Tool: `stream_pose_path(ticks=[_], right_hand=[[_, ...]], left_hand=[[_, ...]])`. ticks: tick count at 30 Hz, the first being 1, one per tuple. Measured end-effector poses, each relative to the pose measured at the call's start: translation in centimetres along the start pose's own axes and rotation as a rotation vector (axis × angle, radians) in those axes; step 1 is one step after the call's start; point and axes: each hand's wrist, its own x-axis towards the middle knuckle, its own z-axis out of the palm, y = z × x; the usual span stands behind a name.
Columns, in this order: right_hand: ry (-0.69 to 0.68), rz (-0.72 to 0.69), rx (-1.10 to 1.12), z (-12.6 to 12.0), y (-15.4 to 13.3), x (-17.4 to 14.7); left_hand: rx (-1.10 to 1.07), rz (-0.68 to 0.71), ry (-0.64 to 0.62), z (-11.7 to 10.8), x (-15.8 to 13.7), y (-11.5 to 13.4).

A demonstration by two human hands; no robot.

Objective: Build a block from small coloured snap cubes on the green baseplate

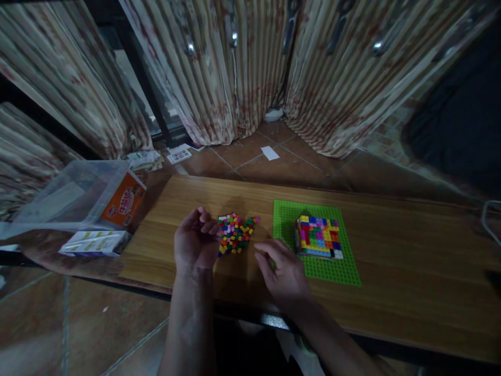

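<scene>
Plastic near both hands. Left hand (197, 243) palm-up, fingers half-curled; right hand (285, 269), thumb and index nearly meeting, pinch unclear. Loose bricks (235, 237) between: probably light, stiff; grip opposite sides. Brick block (319, 237) on green baseplate (284, 219).

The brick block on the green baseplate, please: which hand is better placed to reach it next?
Probably the right hand: it is nearer the brick block, by the green baseplate, whereas the left hand is left of the loose bricks.
</scene>
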Motion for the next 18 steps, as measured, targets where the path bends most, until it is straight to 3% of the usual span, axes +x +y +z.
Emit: stream_pose_path(ticks=[10, 18], right_hand=[[-0.114, -0.014, -0.157, 2.9, 1.4, 1.1], [-0.139, 0.020, -0.269, 3.3, 1.0, 1.6]], left_hand=[[-0.003, 0.008, -0.012, 0.0, -0.3, 0.2], [0.038, 0.022, -0.036, -0.3, -0.1, 0.4]])
